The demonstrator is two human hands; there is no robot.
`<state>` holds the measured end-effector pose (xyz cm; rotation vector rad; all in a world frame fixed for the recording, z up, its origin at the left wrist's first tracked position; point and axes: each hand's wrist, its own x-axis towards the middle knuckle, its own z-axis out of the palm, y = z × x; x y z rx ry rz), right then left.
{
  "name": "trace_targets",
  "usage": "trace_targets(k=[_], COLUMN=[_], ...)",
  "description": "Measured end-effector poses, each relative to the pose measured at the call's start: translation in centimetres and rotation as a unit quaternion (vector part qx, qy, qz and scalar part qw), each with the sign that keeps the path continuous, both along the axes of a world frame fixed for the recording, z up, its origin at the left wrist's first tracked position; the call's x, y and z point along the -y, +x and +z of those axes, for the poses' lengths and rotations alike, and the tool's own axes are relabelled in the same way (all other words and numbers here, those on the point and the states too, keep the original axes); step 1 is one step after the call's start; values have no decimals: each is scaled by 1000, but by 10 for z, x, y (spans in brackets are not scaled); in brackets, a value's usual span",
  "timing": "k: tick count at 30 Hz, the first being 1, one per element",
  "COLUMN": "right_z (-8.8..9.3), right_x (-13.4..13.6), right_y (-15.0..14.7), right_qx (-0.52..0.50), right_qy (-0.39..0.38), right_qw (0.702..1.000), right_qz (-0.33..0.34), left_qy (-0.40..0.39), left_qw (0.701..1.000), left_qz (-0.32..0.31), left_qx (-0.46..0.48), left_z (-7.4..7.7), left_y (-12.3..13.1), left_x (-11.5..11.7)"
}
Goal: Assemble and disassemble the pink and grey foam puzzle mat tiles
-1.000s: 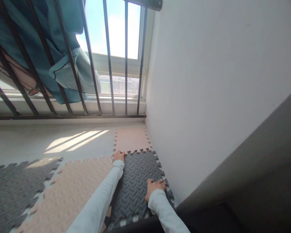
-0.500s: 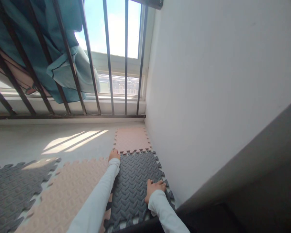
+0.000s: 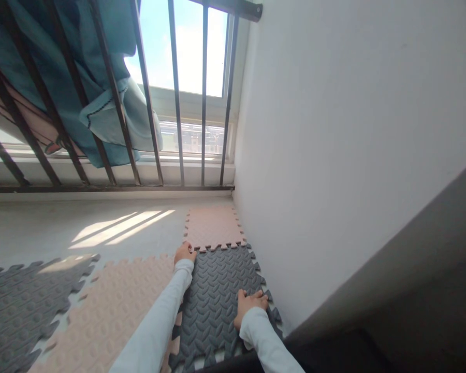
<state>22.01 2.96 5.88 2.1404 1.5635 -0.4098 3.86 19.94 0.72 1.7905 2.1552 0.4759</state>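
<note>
A dark grey foam mat tile [image 3: 217, 285] with a raised tread pattern lies beside the wall, its far edge against a smaller-looking pink foam mat tile [image 3: 215, 228]. At the near left corner of the pink tile, my left hand [image 3: 184, 252] has its fingers bent and closed on the edge, right where the two tiles meet. My right hand [image 3: 250, 304] rests on the right part of the grey tile, fingers apart. The tile surface under both hands is hidden.
A pink mat tile [image 3: 120, 295] and another grey one [image 3: 27, 305] lie to the left. White wall [image 3: 334, 129] runs close on the right. Dark metal railing [image 3: 116, 188] crosses in front of a window, with blue cloth [image 3: 116, 116] hanging behind it. Sunlight stripes the floor [image 3: 147, 204].
My left hand has shifted slightly at the pink tile's corner, its fingers curling more. My right hand stays on the grey tile. The view has tilted up slightly.
</note>
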Motion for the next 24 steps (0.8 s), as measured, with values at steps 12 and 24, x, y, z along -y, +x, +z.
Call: trace_targets(k=[12, 24], right_z=[6, 1], right_x=[0, 2], right_y=[-2, -2], right_qx=[-4, 4], right_qy=[-3, 10], right_qw=[1000, 1000], right_qz=[3, -3], left_qy=[-22, -55], left_qw=[988, 986], left_qz=[-100, -62], left_qx=[-112, -146], left_z=[8, 20], left_y=[7, 17], left_x=[5, 4])
